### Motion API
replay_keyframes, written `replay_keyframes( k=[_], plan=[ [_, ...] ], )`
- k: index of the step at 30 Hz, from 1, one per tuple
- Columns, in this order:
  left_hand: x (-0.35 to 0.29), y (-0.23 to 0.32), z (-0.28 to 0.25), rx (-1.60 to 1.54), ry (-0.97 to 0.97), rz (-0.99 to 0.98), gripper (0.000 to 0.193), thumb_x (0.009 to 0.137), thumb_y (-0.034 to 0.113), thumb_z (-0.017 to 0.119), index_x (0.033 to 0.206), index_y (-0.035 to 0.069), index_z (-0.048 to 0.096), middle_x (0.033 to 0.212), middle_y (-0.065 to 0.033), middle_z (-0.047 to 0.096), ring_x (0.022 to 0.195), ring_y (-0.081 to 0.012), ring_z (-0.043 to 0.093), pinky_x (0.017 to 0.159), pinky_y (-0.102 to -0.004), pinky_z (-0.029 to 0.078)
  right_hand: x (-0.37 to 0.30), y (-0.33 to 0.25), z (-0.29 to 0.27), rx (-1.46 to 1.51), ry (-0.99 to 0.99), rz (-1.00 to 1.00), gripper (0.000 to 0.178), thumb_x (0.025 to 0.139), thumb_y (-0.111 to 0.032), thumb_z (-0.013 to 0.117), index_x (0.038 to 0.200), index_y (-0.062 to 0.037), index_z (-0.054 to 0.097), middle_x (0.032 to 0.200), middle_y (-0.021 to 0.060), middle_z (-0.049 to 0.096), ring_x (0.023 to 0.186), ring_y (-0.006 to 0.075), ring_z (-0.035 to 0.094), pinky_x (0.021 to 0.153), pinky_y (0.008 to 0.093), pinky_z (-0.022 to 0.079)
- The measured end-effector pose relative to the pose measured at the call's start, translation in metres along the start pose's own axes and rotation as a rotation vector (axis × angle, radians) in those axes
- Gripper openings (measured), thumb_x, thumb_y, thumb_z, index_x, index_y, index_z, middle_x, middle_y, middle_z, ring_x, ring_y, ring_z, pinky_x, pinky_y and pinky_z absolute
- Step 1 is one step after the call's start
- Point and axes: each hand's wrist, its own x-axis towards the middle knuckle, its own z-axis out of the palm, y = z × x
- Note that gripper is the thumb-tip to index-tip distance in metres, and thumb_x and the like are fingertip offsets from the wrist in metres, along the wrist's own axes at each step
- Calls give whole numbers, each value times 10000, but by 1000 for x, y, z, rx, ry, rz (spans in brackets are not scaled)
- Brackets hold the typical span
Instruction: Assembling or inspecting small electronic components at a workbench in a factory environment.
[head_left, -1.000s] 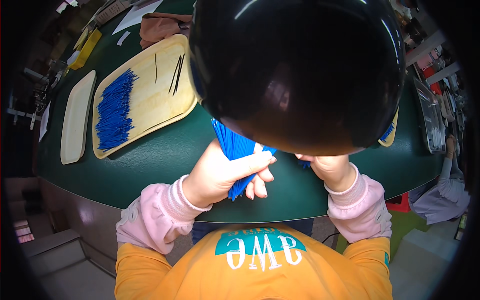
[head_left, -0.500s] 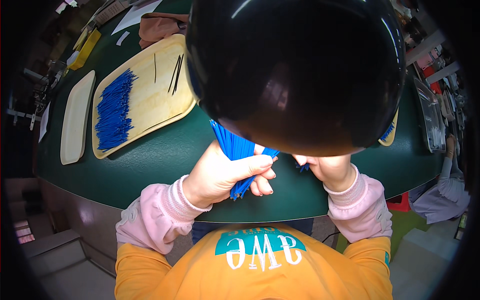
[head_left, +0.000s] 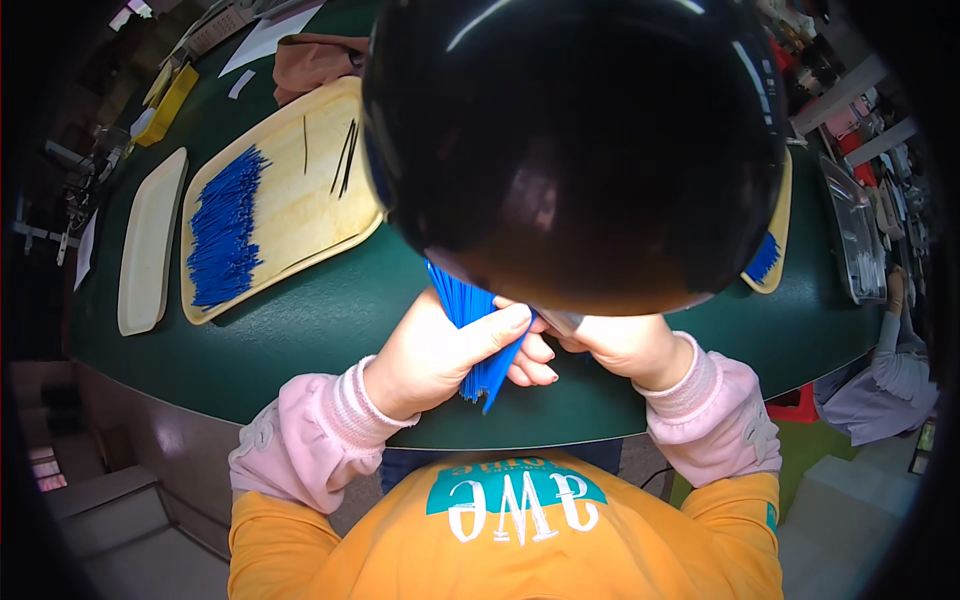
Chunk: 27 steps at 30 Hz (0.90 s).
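Observation:
My left hand [head_left: 420, 355] is closed around a bundle of thin blue wires [head_left: 458, 298], its thumb lying across them. The wires fan out above the fist, and their lower ends stick out beneath it. My right hand [head_left: 632, 345] has come up close to the left fingers, its thumb pointing toward the bundle. A big glossy black dome [head_left: 570, 150] hides most of the right fingertips and the upper ends of the wires. The right fingers look pinched together, but what lies between them is hidden.
Left on the green table [head_left: 330, 330], a cream tray [head_left: 290, 215] carries many blue wires [head_left: 228, 235] and several black strips [head_left: 346, 158]. Beside it lies a narrow tray [head_left: 150, 245]. Another tray [head_left: 784, 215] holds blue wires [head_left: 764, 258] at right, near a clear plastic container [head_left: 850, 230]. Another person [head_left: 885, 375] sits beyond.
My right hand has moved left, up to the left hand. The blue wire ends seen under it before no longer show there. The view has shifted slightly, revealing more of the right tray.

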Motion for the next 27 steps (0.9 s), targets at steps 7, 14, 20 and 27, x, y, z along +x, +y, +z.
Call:
replay_keyframes(
  k=[7,14,20,27],
  plan=[
    [5,-9,-7,421,95,314,228,858,182,411,720,9,464,443,0,374,349,-68,340,359,-188,275,13,31,-24,358,238,-156,180,863,-193,373,871,-18,411,655,63,464,542,144,488,519,277,448],
    [19,-17,-14,616,128,557,132,837,103,439,745,15,473,648,-21,481,532,-69,439,548,-205,387,13,44,-16,-237,105,-279,82,782,-12,439,855,13,469,708,24,503,674,63,466,612,189,403],
    [5,0,-28,162,101,388,99,784,74,526,762,-23,519,583,5,492,516,-51,458,520,-177,384,6,41,-12,381,-57,-12,180,844,-120,363,821,11,484,559,12,388,460,67,341,441,206,333],
    [-2,-2,-4,473,115,523,85,707,15,600,765,-36,566,572,-44,572,533,-67,527,530,-201,424,-6,38,8,581,-180,120,250,865,-174,340,855,22,497,563,32,399,476,88,356,476,225,338]
  ],
)
